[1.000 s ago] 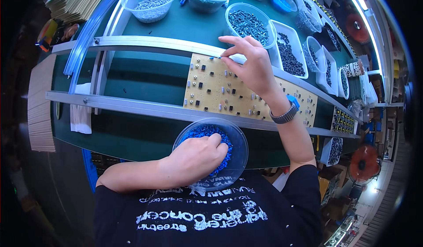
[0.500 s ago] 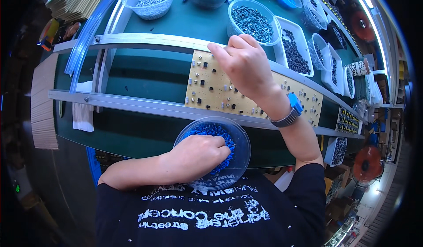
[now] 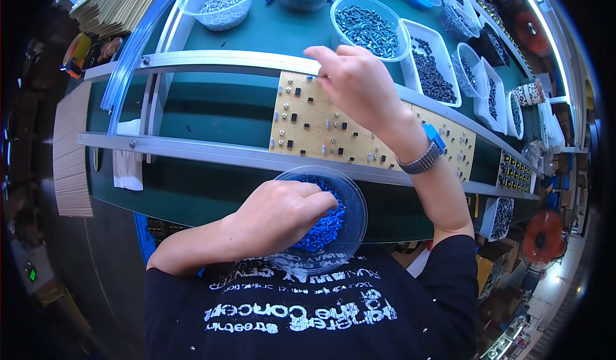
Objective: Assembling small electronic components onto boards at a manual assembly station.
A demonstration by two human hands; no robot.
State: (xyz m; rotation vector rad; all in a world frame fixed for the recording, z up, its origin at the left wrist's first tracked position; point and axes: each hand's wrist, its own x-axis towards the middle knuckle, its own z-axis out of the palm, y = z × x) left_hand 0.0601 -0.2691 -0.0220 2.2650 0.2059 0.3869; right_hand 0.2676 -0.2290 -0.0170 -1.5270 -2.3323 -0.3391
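Note:
My right hand (image 3: 362,90) is over the top left part of a tan circuit board (image 3: 314,140), its fingers closed in a pinch. A small blue component (image 3: 312,77) shows at those fingertips, by the board's upper edge. The board carries several black, silver and grey parts and lies between two metal rails. My left hand (image 3: 282,212) reaches into a clear round bowl (image 3: 354,231) of loose blue components (image 3: 326,229). Its fingers are pressed together above the pile; what they pinch is hidden.
Two metal rails, the upper rail (image 3: 224,57) and the lower rail (image 3: 199,148), cross the green table (image 3: 212,106). Beyond them stand tubs of small parts, including a tub of dark green parts (image 3: 366,29) and a white tray (image 3: 433,71). Clear plastic tubes (image 3: 128,71) lie at left.
The blue component has come into view at my right fingertips, and that hand's index finger has lifted away a little. My left hand has risen slightly in the bowl. The whole view has shifted slightly.

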